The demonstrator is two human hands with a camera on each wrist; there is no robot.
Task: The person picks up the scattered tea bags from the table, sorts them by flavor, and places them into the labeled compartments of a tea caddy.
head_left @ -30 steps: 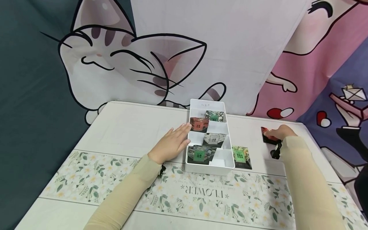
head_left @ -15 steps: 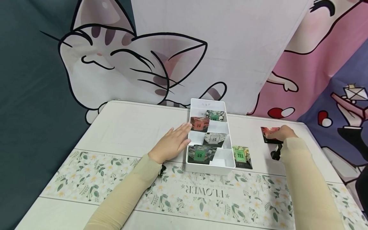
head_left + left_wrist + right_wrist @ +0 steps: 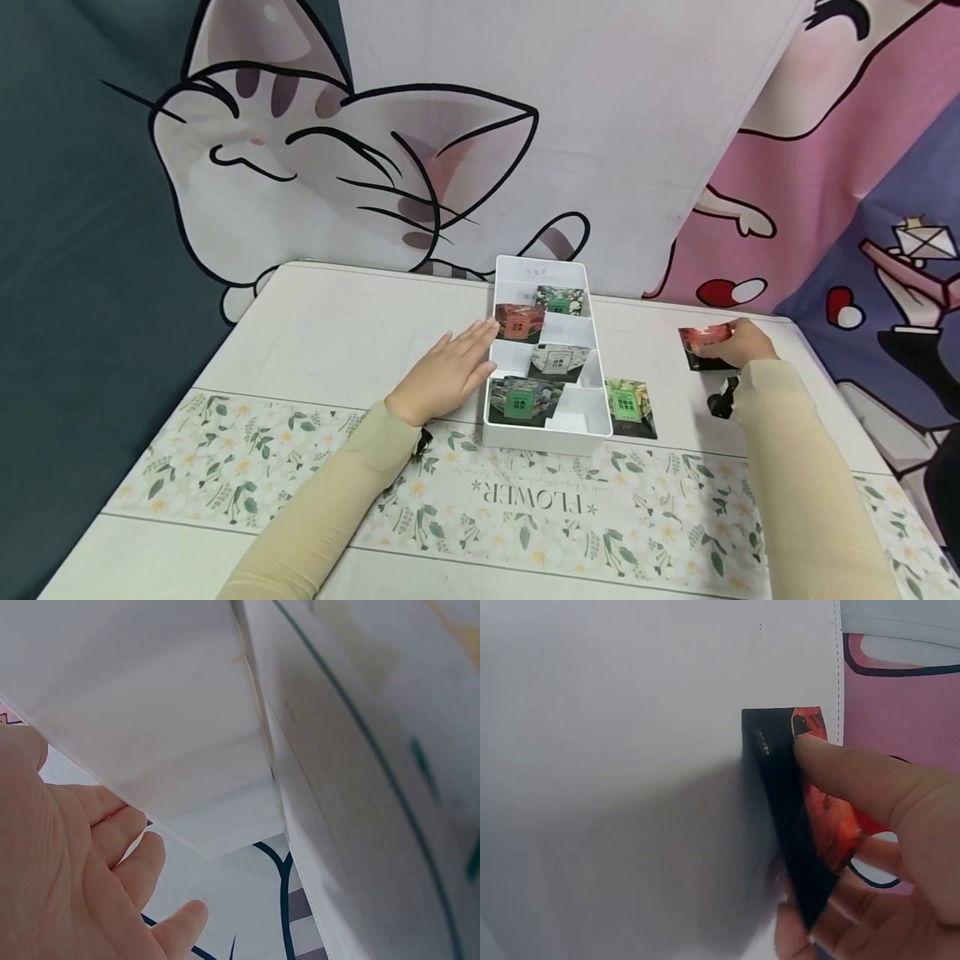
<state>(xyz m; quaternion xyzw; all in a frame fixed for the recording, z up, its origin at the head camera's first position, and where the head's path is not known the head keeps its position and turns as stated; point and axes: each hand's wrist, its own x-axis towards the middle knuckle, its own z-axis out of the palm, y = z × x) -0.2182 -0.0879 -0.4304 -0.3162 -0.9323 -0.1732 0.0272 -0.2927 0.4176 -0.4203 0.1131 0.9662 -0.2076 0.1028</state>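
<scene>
At the right of the table, my right hand [image 3: 750, 343] pinches a flat black and red sachet [image 3: 708, 354]. In the right wrist view the thumb lies on the printed face of the sachet [image 3: 784, 799] and the fingers are behind it; one edge is lifted off the white surface. My left hand [image 3: 444, 375] rests with straight fingers against the left side of a white divided box [image 3: 573, 443]. Its fingertips meet the box wall [image 3: 172, 757] in the left wrist view. Inside the box stand a red sachet [image 3: 519, 323], a white one and two with green labels.
A green and yellow sachet [image 3: 630, 408] lies flat against the right side of the box. The white table [image 3: 360, 333] carries a floral strip with "FLOWER" lettering [image 3: 532, 500]. Behind it hangs a cloth printed with a cartoon cat [image 3: 300, 167].
My right hand has drawn the black and red sachet up slightly, and more of its red face shows. The left hand stays at the box.
</scene>
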